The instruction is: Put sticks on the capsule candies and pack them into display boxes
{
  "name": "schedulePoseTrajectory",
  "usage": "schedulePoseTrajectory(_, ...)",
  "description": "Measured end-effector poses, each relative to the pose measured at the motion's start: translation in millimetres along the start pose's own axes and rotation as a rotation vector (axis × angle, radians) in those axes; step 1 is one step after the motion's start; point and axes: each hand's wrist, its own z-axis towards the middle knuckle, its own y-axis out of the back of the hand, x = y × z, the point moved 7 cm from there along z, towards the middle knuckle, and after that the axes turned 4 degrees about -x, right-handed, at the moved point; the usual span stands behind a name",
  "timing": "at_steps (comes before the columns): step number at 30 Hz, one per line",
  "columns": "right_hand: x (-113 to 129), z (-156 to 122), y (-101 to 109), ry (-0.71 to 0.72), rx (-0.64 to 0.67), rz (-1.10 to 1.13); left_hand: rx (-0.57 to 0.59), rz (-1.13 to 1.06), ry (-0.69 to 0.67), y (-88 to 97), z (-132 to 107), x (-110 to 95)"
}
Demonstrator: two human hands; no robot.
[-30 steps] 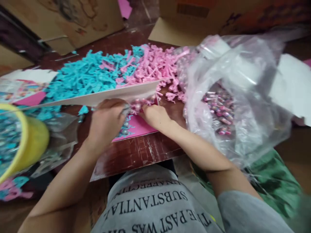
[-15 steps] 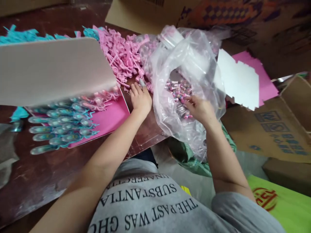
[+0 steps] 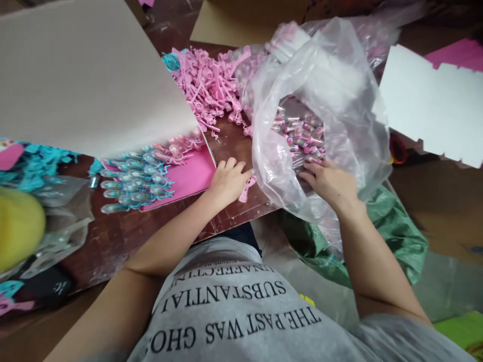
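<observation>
My left hand (image 3: 230, 183) is over the table beside the pink-lined box. Its fingers are closed on a pink plastic piece (image 3: 247, 191), which sticks out below the thumb. My right hand (image 3: 334, 187) reaches into the mouth of a clear plastic bag (image 3: 269, 166). Its thumb and forefinger are a little apart, at the edge of a heap of small clear tubes with pink ends (image 3: 307, 133). Inside the box (image 3: 190, 173) lie rows of blue-green and pink clear-bodied items (image 3: 139, 181). Behind my left hand is a pile of pink plastic pieces (image 3: 211, 83).
The box's white lid (image 3: 86, 75) stands raised at the left. Blue pieces (image 3: 45, 163) and a yellow round object (image 3: 18, 229) lie further left. White card (image 3: 433, 105) and a green sack (image 3: 400, 231) are at the right. The table's front edge runs close to my body.
My left hand has moved from the pink pile toward the table's front edge, with a pink piece now in it. My right hand remains in the bag. The view has shifted left.
</observation>
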Motion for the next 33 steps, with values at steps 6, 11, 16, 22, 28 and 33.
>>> schedulePoseTrajectory(6,-8.2,-29.2,27.1,0.040,-0.408,0.463,-0.294,-0.158,0.220,9.2,-30.0,-9.8)
schedulePoseTrajectory(11,12.0,-35.9,32.0,0.064,-0.476,0.847,-0.194,-0.163,0.229,-16.6,-32.6,-30.9)
schedulePoseTrajectory(16,47.1,-40.1,32.6,0.187,-0.520,0.850,-0.257,-0.168,0.184,-26.4,-35.7,-29.2)
schedulePoseTrajectory(22,69.7,-57.8,43.8,0.370,-0.409,0.886,-0.197,-0.246,0.165,-5.8,-52.3,-18.0)
schedulePoseTrajectory(28,110.6,-68.2,55.2,0.678,-0.175,0.832,-0.267,-0.647,0.107,18.7,-72.3,-0.1)
schedulePoseTrajectory(33,126.6,-65.5,61.7,0.821,-0.258,0.738,-0.260,-0.819,0.054,25.3,-75.3,7.4)
